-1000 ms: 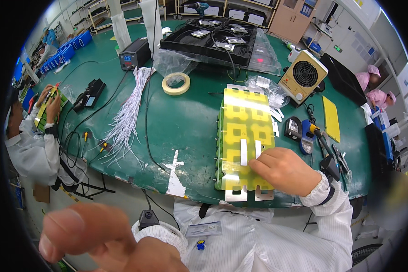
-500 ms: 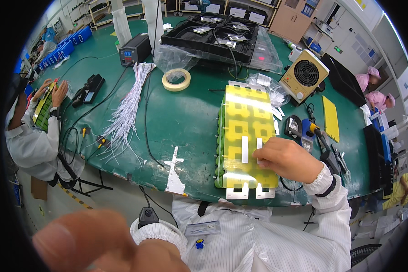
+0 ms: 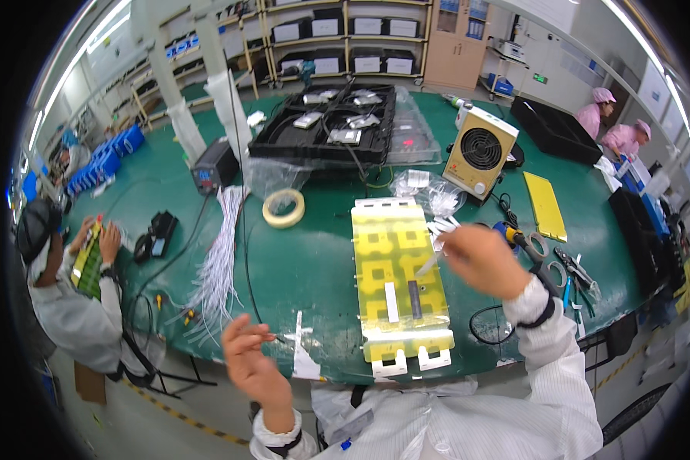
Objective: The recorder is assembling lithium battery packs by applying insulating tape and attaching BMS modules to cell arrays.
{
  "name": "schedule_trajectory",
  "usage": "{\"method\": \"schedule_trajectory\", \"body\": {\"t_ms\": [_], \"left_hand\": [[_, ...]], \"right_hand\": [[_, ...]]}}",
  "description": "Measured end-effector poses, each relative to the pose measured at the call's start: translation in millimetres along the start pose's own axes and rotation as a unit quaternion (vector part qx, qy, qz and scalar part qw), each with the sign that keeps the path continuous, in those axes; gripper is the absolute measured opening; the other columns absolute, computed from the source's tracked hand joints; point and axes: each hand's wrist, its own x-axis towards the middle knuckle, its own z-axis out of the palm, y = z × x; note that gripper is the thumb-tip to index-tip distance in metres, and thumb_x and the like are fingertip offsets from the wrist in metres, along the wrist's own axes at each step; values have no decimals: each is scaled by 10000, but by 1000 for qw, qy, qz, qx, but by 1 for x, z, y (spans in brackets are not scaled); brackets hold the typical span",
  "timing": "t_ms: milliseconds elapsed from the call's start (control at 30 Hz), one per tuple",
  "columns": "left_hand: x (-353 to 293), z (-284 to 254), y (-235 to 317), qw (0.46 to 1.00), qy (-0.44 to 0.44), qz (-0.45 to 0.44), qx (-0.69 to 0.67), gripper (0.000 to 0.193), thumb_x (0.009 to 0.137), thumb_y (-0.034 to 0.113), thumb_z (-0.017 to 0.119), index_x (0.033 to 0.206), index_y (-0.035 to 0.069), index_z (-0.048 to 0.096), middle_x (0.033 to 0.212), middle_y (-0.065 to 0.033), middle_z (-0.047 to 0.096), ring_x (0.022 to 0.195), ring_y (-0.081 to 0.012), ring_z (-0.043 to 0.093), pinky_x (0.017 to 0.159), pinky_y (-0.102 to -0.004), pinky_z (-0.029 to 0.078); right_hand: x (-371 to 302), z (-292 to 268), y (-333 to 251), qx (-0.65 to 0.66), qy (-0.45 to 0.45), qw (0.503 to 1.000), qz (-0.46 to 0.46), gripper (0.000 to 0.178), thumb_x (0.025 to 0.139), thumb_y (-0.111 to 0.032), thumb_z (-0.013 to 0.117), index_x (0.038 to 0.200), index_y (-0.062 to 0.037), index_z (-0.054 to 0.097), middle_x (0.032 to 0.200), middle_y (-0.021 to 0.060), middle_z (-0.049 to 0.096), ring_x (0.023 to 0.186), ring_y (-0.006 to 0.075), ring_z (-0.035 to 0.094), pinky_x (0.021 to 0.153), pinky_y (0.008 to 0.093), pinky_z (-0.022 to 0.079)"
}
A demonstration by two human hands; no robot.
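Green worktop [image 3: 314, 268]: glossy yellow pack [image 3: 402, 287], lower centre, beneath pale strip [image 3: 428, 265] pinched by right fingers [image 3: 458, 244]; left fingers [image 3: 245, 340] loosely spread, empty.

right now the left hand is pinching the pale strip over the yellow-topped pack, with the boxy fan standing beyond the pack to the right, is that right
Not quite: the head view shows the right hand pinching the pale strip over the yellow-topped pack, with the boxy fan standing beyond the pack to the right.
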Motion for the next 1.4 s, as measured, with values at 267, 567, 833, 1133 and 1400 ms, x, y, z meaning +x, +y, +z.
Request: {"method": "schedule_trajectory", "body": {"t_ms": [267,567,833,1133,1400], "left_hand": [[-71,14,-65,961,-123,1,249,98,851,25,681,904,-5,605,1158,-195,626,1010,-304,626,902,-391,497],[-72,14,-71,964,-130,-41,228,92,825,28,716,867,-11,644,1105,-178,671,936,-315,668,832,-395,538],[-68,14,-73,964,-120,-13,239,86,828,4,711,868,-16,638,1078,-179,688,925,-318,675,809,-378,541],[-70,15,-74,968,-112,-36,223,88,827,9,718,862,-20,644,1051,-175,697,905,-309,681,795,-372,542],[-70,14,-73,972,-106,-34,206,91,824,11,727,853,-10,643,1005,-163,709,887,-308,688,774,-367,541]], "right_hand": [[-3,47,164,17,190,921,339,215,849,-71,685,1057,-36,642,820,152,715,799,339,707,724,411,540],[-7,105,225,-48,144,901,407,183,808,-72,679,980,-17,711,872,189,726,850,361,710,782,420,552],[21,48,54,88,187,944,258,171,900,-102,668,1042,-17,709,866,172,712,771,362,679,717,408,555],[5,21,-71,11,-183,970,-162,353,782,-91,682,1128,-34,636,825,84,646,791,260,655,714,384,528],[16,19,-95,-73,-258,950,-161,200,749,-101,676,912,-30,584,725,66,616,724,263,643,660,383,519]]}}
